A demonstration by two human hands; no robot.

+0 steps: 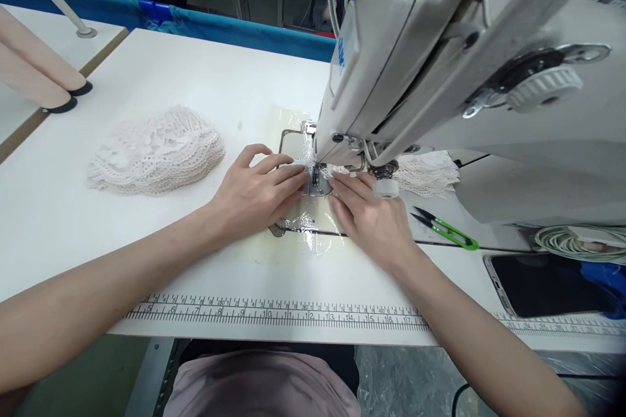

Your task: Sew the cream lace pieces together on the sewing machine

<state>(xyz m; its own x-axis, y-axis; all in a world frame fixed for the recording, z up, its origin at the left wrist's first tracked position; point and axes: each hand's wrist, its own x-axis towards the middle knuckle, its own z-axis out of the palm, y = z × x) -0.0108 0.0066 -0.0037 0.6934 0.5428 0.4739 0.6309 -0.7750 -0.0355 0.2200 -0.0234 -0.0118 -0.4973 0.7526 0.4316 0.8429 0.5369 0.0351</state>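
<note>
- Lace piece (297,168) sits right at the needle of the sewing machine (415,65) in the head view. It lies left to right under the foot, just ahead of both sets of fingertips.
- Left hand (254,194): flat, fingers stretched forward, tips pressing down on the lace. It's the nearer hand.
- Right hand (372,215): flat too, fingers close together, tips touching the cloth just beside the foot, nothing gripped.
- Lace pile (156,151) lies well apart to the left; snips (447,229) lie near the right hand.
</note>
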